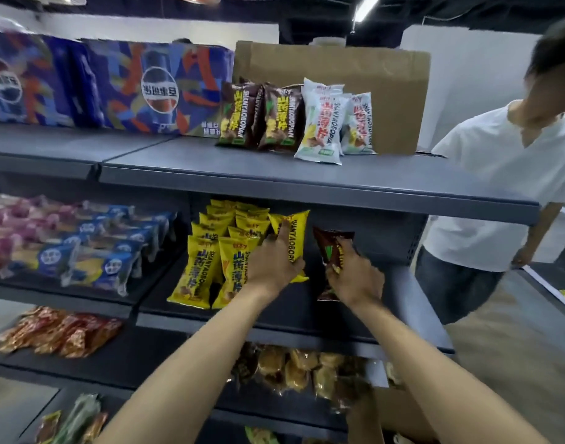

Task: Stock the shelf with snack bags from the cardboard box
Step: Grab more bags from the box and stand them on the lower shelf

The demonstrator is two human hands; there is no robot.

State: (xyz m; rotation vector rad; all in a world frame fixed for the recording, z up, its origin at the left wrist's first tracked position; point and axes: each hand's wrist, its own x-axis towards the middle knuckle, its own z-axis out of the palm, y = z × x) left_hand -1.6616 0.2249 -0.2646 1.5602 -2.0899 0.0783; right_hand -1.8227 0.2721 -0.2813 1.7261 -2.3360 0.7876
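On the middle shelf (306, 302), my left hand (271, 261) grips a yellow snack bag (295, 232) standing at the right end of several rows of yellow bags (207, 264). My right hand (354, 280) holds a dark brown snack bag (330, 248) upright just to the right of it, above the bare shelf board. The cardboard box (403, 411) shows only as a brown corner at the lower right, behind my right forearm.
The top shelf (274, 174) carries brown and white snack bags (294, 120), a cardboard sheet (387, 78) and blue cola cartons (114, 88). Blue-packed goods (92, 248) lie left. Lower shelves hold red packets (60, 334) and golden bags (303, 370). A person in a white shirt (499, 187) stands right.
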